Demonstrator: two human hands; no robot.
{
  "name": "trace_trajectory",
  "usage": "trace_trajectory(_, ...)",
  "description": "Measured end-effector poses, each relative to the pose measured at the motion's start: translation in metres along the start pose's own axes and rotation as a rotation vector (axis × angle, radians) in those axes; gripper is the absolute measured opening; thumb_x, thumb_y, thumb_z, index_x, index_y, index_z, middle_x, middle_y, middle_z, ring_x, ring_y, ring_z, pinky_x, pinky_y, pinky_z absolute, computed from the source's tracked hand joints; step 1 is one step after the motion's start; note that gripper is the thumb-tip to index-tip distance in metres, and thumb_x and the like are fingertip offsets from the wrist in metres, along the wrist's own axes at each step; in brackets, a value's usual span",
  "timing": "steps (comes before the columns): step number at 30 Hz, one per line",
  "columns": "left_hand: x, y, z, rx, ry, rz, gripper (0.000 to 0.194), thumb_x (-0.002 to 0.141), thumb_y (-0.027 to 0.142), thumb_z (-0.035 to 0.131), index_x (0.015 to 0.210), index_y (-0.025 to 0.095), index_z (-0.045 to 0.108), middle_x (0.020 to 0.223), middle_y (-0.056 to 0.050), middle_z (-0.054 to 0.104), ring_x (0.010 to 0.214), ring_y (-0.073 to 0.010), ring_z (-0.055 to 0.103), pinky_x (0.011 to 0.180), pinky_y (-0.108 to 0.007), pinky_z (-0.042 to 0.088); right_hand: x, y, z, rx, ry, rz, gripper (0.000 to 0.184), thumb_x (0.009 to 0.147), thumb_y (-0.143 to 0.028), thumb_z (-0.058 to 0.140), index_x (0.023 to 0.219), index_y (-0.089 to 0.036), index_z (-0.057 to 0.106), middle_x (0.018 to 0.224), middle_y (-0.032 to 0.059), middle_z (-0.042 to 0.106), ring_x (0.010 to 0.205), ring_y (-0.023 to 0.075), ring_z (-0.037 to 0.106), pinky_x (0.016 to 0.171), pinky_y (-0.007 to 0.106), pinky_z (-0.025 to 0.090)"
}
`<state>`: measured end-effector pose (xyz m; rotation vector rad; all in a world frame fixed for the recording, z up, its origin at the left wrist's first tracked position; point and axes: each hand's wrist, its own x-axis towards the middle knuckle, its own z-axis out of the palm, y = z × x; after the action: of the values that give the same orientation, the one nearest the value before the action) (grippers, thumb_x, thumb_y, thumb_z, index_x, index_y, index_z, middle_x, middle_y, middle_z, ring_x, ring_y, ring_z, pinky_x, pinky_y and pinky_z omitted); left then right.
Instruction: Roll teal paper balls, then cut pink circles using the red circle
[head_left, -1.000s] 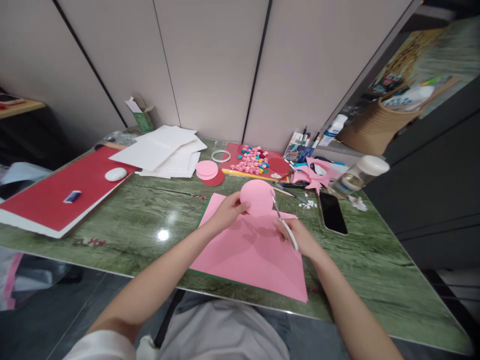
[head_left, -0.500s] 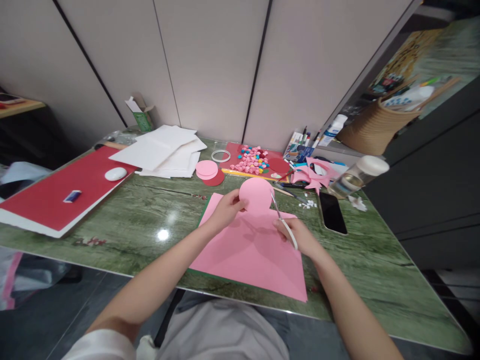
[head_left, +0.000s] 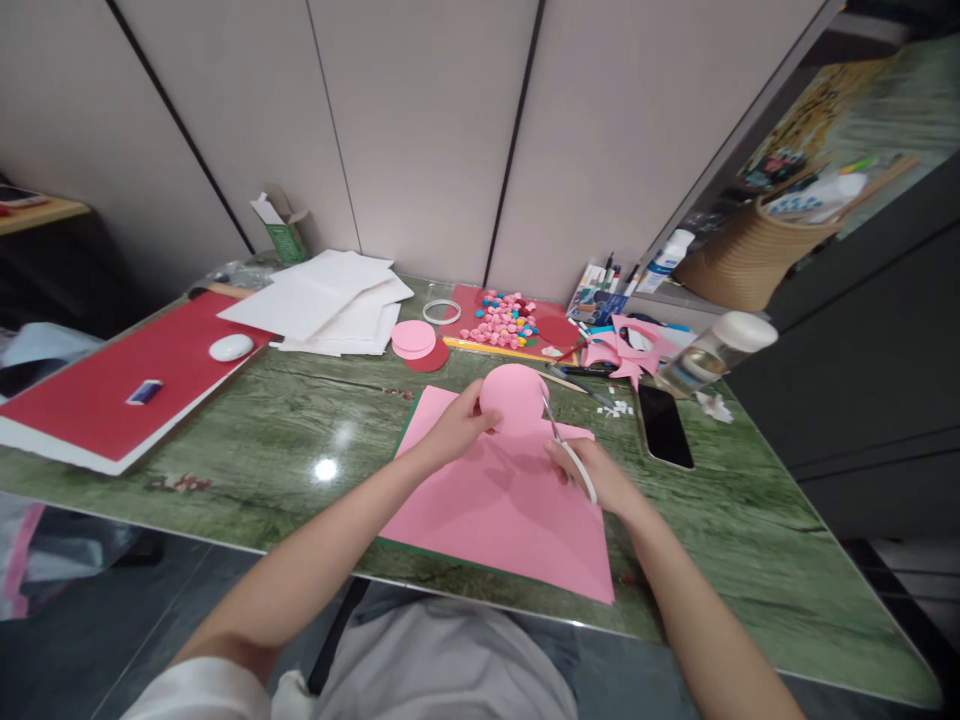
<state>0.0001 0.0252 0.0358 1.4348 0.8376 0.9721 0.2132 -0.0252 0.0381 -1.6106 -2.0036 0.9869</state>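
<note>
My left hand [head_left: 452, 423] pinches the left edge of a pink paper circle [head_left: 514, 395] that is still joined to a large pink sheet [head_left: 502, 500] lying on the green marble table [head_left: 300, 430]. My right hand [head_left: 592, 470] grips white-handled scissors [head_left: 568, 445], whose blades meet the right side of the circle. The sheet lies flat beneath both hands, over a green sheet whose edge shows at the left.
A black phone [head_left: 665, 425] lies right of the sheet. Behind are cut pink and red circles [head_left: 418, 343], a tape ring [head_left: 442, 311], coloured pom-poms [head_left: 506, 322], pens, pink scraps [head_left: 626, 350] and a bottle [head_left: 712, 352]. White sheets [head_left: 330, 300] and a red board [head_left: 112, 385] lie left.
The pink circle and both hands dipped slightly after rising; the scissors stay at the circle's right edge. Little else has moved.
</note>
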Motion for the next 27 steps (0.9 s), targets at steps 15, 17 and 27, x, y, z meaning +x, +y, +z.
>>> trace_trajectory(15,-0.0007,0.0050,-0.0008,-0.047,0.030,-0.004,0.025,0.070,0.021,0.052,0.094,0.016,0.049,0.085,-0.002,0.050,0.077,-0.0125,0.049,0.059,-0.021,0.045,0.0006,0.0002,-0.0005,0.010,-0.001,0.008,0.050,0.082,-0.052,0.036,0.048,-0.016,0.043,0.045,-0.0018,0.044,0.045,0.0092,0.040,0.048,0.022,0.029)
trace_trajectory(17,-0.0001,0.0042,-0.0015,-0.049,0.036,-0.003,0.025,0.070,0.021,0.052,0.094,0.016,0.049,0.086,-0.002,0.051,0.077,-0.0126,0.049,0.060,-0.022,0.045,0.0006,0.0006,-0.0005,0.005,-0.002,0.006,0.050,0.082,-0.051,0.037,0.048,-0.015,0.043,0.045,-0.0018,0.044,0.045,0.0091,0.040,0.048,0.022,0.028)
trace_trajectory(27,0.0020,0.0026,-0.0024,-0.055,0.082,-0.011,0.022,0.073,0.024,0.051,0.093,0.015,0.050,0.086,-0.003,0.051,0.077,-0.0127,0.049,0.061,-0.023,0.044,0.0010,0.0045,-0.0003,0.006,-0.017,0.033,0.049,0.082,-0.050,0.039,0.048,-0.015,0.043,0.045,-0.0018,0.045,0.045,0.0090,0.041,0.048,0.022,0.030)
